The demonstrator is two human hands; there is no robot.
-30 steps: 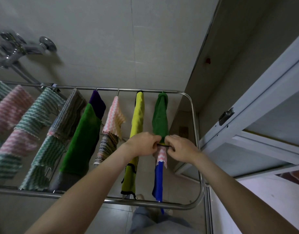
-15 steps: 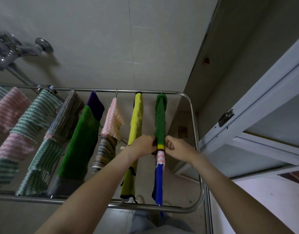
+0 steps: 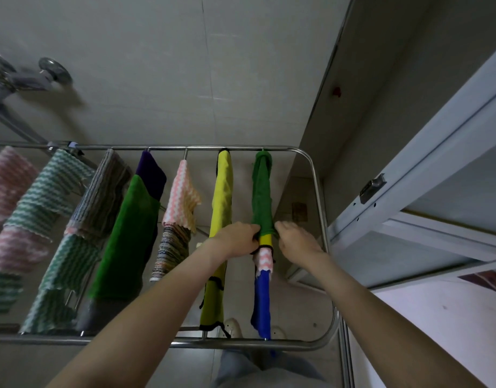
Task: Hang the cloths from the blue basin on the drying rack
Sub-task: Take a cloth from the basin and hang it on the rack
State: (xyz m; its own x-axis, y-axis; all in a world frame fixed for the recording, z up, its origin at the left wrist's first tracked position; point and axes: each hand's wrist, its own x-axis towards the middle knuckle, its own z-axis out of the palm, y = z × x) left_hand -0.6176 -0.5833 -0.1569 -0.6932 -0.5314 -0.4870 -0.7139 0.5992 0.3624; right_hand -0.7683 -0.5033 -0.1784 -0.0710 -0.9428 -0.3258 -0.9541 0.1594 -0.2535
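Note:
The steel drying rack (image 3: 318, 191) spreads below me with cloths over its rails. On the rightmost rail hangs a dark green cloth (image 3: 262, 197), then a short yellow piece (image 3: 265, 240), a pink-and-white cloth (image 3: 264, 261) and a blue cloth (image 3: 262, 298). My left hand (image 3: 238, 240) grips the green cloth's near end from the left. From the right, my right hand (image 3: 297, 241) pinches the same end. The blue basin is out of view.
Other rails carry a long yellow cloth (image 3: 221, 219), a pink checked cloth (image 3: 182, 197), a large green towel (image 3: 126, 242) and several striped cloths (image 3: 42, 208). A tap (image 3: 31, 77) juts from the wall at left. A white door frame (image 3: 409, 191) stands close on the right.
The green cloth was bunched and wide at its near end; it now lies narrow and straight along the rail. Both hands have stayed on it, and the yellow piece beneath now shows.

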